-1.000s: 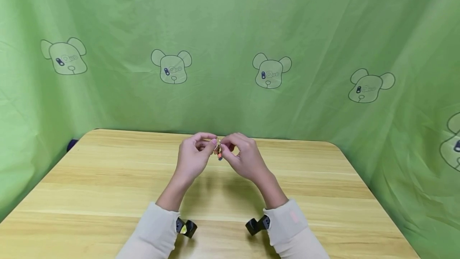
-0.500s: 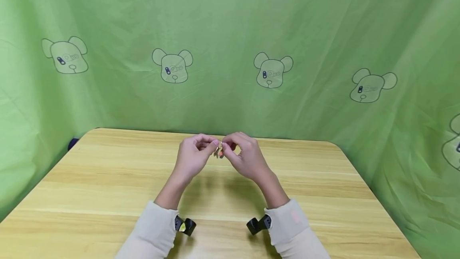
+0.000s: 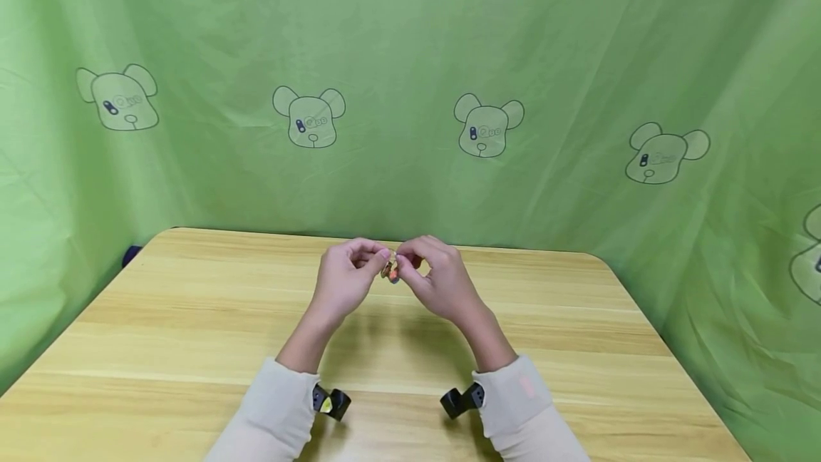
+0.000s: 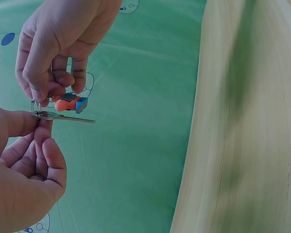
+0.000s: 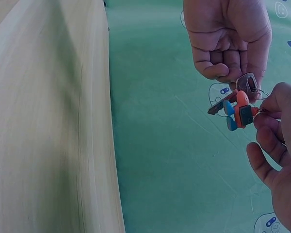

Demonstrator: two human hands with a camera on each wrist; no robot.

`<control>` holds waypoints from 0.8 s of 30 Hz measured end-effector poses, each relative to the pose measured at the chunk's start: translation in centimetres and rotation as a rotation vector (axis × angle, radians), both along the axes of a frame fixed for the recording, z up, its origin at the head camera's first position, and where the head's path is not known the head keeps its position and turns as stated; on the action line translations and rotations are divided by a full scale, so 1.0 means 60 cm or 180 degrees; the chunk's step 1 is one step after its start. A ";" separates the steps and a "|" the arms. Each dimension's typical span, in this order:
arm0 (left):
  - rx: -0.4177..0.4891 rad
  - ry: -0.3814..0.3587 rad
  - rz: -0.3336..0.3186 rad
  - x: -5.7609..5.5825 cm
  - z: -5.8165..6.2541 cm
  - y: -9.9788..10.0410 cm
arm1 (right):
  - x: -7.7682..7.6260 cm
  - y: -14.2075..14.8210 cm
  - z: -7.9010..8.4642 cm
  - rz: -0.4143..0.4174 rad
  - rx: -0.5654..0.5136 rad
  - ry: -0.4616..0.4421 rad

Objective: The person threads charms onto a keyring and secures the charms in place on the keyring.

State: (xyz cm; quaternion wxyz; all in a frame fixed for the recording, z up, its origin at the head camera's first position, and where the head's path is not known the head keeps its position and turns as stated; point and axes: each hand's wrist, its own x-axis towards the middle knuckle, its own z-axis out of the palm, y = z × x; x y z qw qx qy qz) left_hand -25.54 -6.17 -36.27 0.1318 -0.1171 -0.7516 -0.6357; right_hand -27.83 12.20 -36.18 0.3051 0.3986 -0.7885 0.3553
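In the head view my left hand (image 3: 345, 278) and right hand (image 3: 439, 278) meet above the far part of the table, fingertips nearly together. Between thumb and forefinger the left hand pinches a metal key (image 4: 70, 118) at its slotted bow, the blade pointing away from the fingers. My right hand pinches the top end of a small orange and blue figurine charm (image 5: 241, 111) with a dark patch on its body. Thin metal wire of a split ring (image 4: 36, 106) stands at the key's bow, between both sets of fingertips. The fingertips partly hide it.
Below the hands lies a light wood-grain table (image 3: 224, 348). Green cloth (image 3: 398, 34) printed with bear heads hangs behind it and along the sides. Black wrist cameras (image 3: 331, 403) sit at both sleeve cuffs.
The right hand has shifted very slightly right, widening the gap between the fingertips. The key and figurine charm have turned a little between the hands, both still held.
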 end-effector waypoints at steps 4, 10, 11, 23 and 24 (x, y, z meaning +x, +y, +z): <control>0.0021 -0.0002 0.0014 0.001 0.001 0.000 | 0.000 0.000 0.000 -0.0001 0.0018 -0.0003; 0.0053 0.0008 0.0084 0.001 0.003 0.001 | 0.001 -0.002 0.001 0.0006 0.0019 -0.0039; 0.0064 0.0007 0.0094 0.001 0.003 0.001 | 0.001 -0.002 0.001 0.0010 0.0019 -0.0049; 0.0121 0.0011 0.0137 0.001 0.003 0.003 | 0.003 -0.004 0.001 -0.0018 0.0088 -0.0166; 0.0119 -0.0008 0.0114 0.001 0.003 0.003 | 0.003 -0.004 0.001 -0.0017 0.0088 -0.0161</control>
